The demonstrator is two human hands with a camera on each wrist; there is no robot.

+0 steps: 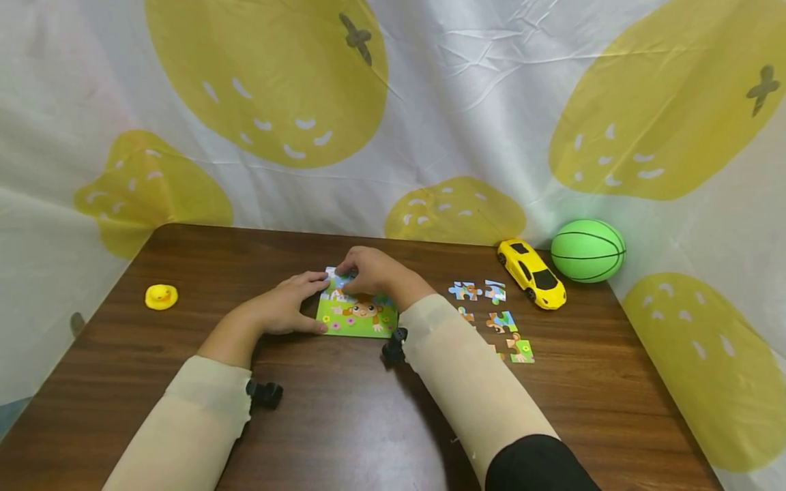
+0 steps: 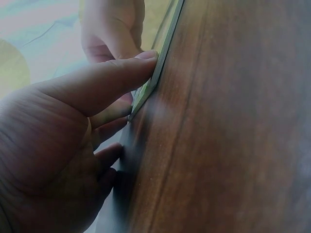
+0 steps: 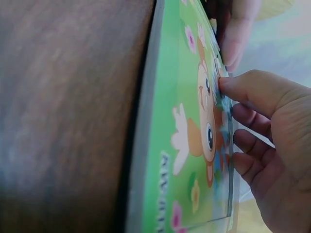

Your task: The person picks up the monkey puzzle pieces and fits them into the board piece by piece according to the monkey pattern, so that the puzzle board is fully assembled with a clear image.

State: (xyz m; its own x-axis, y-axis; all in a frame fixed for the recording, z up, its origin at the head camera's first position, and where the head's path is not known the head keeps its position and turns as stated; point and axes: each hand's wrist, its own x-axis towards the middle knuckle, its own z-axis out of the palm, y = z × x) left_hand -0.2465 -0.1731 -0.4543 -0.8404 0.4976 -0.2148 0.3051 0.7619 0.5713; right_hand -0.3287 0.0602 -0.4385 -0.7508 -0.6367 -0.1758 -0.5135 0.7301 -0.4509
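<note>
— Where is our monkey puzzle board (image 1: pixel 359 315)?

— Mid-table. Our left hand (image 1: pixel 287 308) braces its near-left corner, probably against sliding: thumb flat on the edge, fingers straight.

— Our right hand (image 1: pixel 370 270)?

— Curled fingertips press a piece into the far edge. The board's tray looks part-filled; loose pieces (image 1: pixel 494 316) wait just right.

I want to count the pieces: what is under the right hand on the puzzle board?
Under the right hand the upper part of the puzzle board is covered; its fingers press there. Any piece beneath is hidden.
</note>
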